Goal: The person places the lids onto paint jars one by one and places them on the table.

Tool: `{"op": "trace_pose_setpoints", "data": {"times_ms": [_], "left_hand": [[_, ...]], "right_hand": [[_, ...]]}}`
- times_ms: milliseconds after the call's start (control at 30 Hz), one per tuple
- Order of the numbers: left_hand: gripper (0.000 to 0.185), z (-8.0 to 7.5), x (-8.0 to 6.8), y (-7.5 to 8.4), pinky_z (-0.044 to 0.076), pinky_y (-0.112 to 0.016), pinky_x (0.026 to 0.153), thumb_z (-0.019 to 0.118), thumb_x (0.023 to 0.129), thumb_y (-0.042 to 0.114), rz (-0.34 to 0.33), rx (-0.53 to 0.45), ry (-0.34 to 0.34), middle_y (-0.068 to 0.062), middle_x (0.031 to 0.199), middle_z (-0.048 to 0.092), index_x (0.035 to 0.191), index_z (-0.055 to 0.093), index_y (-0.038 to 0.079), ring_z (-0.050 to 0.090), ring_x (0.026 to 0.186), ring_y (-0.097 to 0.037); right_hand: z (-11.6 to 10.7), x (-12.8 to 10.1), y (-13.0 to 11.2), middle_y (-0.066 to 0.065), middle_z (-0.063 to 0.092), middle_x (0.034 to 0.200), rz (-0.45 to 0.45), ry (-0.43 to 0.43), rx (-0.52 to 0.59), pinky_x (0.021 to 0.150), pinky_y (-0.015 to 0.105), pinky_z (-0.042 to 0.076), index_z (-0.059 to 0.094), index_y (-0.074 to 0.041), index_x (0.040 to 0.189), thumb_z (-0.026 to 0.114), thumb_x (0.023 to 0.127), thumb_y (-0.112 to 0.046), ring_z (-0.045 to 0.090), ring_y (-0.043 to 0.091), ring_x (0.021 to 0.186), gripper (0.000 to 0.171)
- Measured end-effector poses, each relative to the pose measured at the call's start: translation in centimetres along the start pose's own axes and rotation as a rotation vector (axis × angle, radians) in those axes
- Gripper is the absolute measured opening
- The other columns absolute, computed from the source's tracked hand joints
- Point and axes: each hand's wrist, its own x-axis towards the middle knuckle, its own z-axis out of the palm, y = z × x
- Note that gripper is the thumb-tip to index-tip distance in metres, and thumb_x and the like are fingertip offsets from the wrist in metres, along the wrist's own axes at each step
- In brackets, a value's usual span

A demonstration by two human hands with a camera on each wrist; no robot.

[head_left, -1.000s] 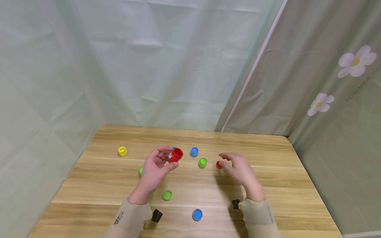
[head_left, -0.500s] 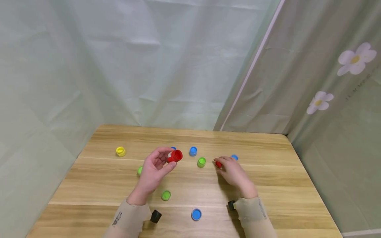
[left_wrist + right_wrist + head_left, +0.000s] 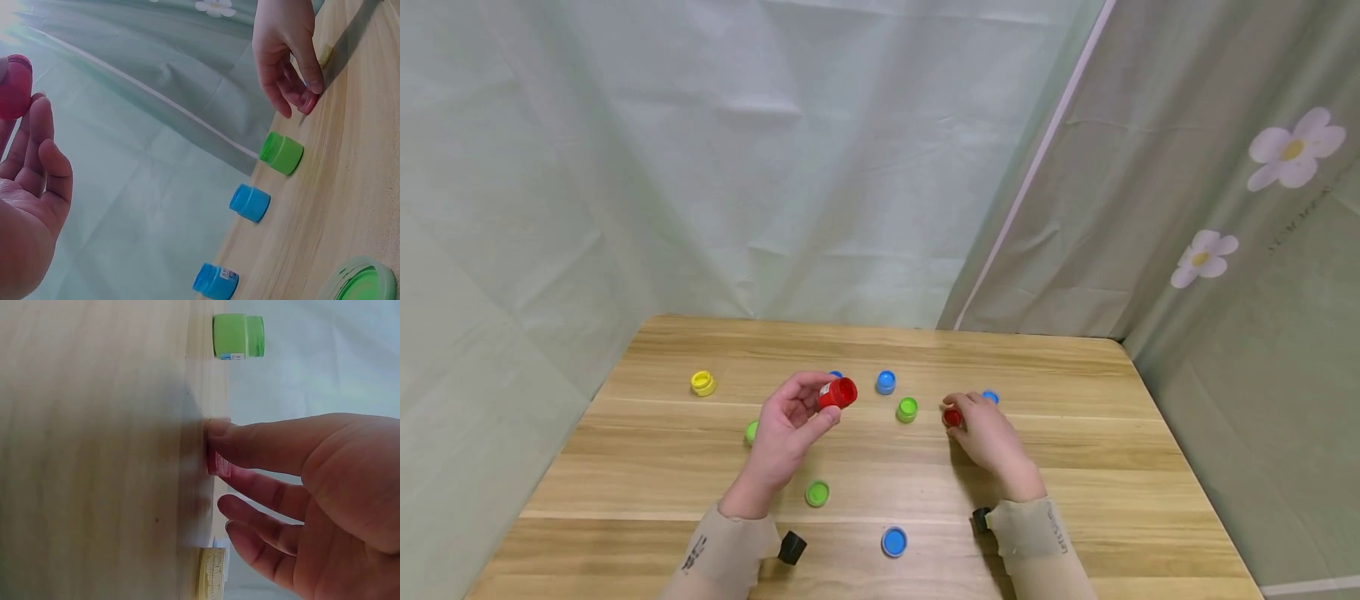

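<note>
Fingers of the right hand (image 3: 992, 437) pinch the red lid (image 3: 952, 417) on the table (image 3: 1075, 467), just right of the green pot (image 3: 907, 409). The left hand (image 3: 786, 429) grips the red pot (image 3: 838, 392), raised left of it. Both look light, stiff and smooth; hold by the rims. Open room lies nearer the person.

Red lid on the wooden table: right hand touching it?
Touching. The right wrist view shows the right hand with thumb and a finger pressed against the small red plastic lid on the wooden table; the head view agrees.
</note>
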Motion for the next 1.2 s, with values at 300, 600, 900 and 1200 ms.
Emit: {"op": "trace_pose_setpoints", "data": {"times_ms": [300, 600, 900, 1200], "left_hand": [[0.037, -0.2, 0.1, 0.0, 0.061, -0.025, 0.084, 0.067, 0.099, -0.01, -0.013, -0.021, -0.011, -0.004, 0.12, 0.072, 0.135, 0.058, -0.007, 0.066, 0.1, -0.016], [0.037, -0.3, 0.1, -0.3, 0.061, -0.026, 0.084, 0.067, 0.1, -0.008, -0.035, -0.015, -0.02, -0.004, 0.119, 0.071, 0.136, 0.059, -0.004, 0.065, 0.098, -0.016], [0.038, 0.1, 0.2, -0.4, 0.061, -0.026, 0.083, 0.069, 0.099, -0.008, -0.047, -0.001, -0.017, -0.002, 0.118, 0.073, 0.135, 0.058, -0.004, 0.066, 0.096, -0.016], [0.038, 0.3, -0.1, -0.5, 0.061, -0.027, 0.084, 0.07, 0.1, -0.006, -0.08, 0.02, -0.012, -0.004, 0.119, 0.072, 0.136, 0.059, -0.002, 0.066, 0.096, -0.017]], "right_hand": [[-0.1, 0.0, -0.3, 0.013, 0.07, 0.127, -0.015, -0.008, -0.008, 0.099, 0.051, 0.056, 0.071, -0.01, 0.135, 0.084, 0.095, -0.013, 0.067, 0.033, 0.117, 0.042], [-1.3, 0.0, -0.7, 0.006, 0.069, 0.11, -0.013, 0.001, 0.033, 0.089, 0.047, 0.054, 0.075, -0.014, 0.129, 0.074, 0.103, -0.027, 0.062, 0.024, 0.101, 0.029], [-5.9, -1.0, -4.1, -0.003, 0.07, 0.104, -0.038, 0.126, 0.467, 0.081, 0.037, 0.054, 0.071, -0.016, 0.121, 0.076, 0.102, -0.033, 0.065, 0.017, 0.1, 0.026], [-8.3, -3.0, -8.4, -0.001, 0.076, 0.112, -0.194, 0.288, 0.751, 0.078, 0.03, 0.053, 0.061, -0.013, 0.093, 0.082, 0.094, -0.005, 0.069, 0.02, 0.106, 0.023]]}}
